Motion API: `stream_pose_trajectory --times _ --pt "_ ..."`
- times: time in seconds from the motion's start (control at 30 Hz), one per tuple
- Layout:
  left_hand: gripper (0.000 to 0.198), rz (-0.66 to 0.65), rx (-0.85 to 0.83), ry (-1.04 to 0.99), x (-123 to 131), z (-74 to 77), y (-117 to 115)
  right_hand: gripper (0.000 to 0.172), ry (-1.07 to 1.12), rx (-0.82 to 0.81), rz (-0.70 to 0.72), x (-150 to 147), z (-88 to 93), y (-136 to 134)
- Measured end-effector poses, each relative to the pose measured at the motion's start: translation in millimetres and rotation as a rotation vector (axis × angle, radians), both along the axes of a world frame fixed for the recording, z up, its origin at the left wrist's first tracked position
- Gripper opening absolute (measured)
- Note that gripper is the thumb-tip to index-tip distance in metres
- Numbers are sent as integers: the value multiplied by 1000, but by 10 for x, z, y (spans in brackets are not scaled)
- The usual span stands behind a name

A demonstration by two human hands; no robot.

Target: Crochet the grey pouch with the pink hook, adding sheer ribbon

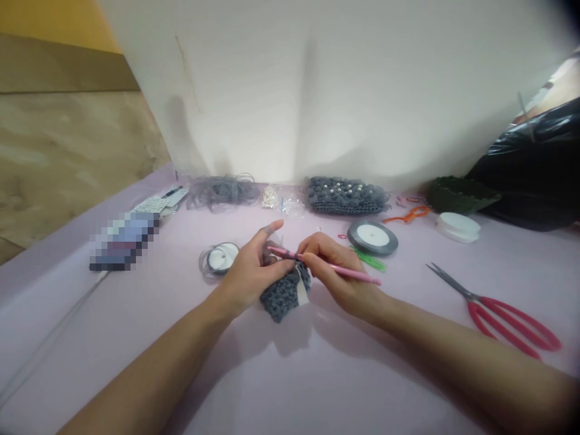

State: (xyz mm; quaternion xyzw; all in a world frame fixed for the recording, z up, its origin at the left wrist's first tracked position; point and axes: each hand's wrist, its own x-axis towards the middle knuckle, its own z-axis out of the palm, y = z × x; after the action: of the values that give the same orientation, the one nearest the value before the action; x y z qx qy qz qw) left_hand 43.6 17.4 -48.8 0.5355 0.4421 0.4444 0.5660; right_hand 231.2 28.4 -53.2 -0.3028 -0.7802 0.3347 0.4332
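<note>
My left hand is closed around a small grey crocheted piece held just above the lilac table, forefinger raised. My right hand pinches a pink crochet hook, its tip pointing left into the grey piece between my two hands. A white strip shows at the right side of the crocheted piece.
Red-handled scissors lie to the right. A grey ribbon spool, green clips, a white roll, a beaded grey pouch, loose grey ribbon, another spool, a green basket, a black bag surround.
</note>
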Motion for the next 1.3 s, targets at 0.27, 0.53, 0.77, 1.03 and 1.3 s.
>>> stream_pose_trajectory --times 0.27,0.53,0.77,1.03,1.3 --pt "74 217 119 161 219 -162 -83 16 -488 806 -293 -48 -191 37" --pt "73 35 -163 -302 164 -92 -47 11 -197 697 -144 25 -158 91" --pt "69 -34 -212 -365 63 -50 -12 8 -93 572 2 89 -143 124" --pt "67 -106 -219 -313 -65 37 11 8 -196 657 31 158 -27 150" --pt "62 -88 -247 -296 -140 95 46 6 -297 792 39 221 -13 217"
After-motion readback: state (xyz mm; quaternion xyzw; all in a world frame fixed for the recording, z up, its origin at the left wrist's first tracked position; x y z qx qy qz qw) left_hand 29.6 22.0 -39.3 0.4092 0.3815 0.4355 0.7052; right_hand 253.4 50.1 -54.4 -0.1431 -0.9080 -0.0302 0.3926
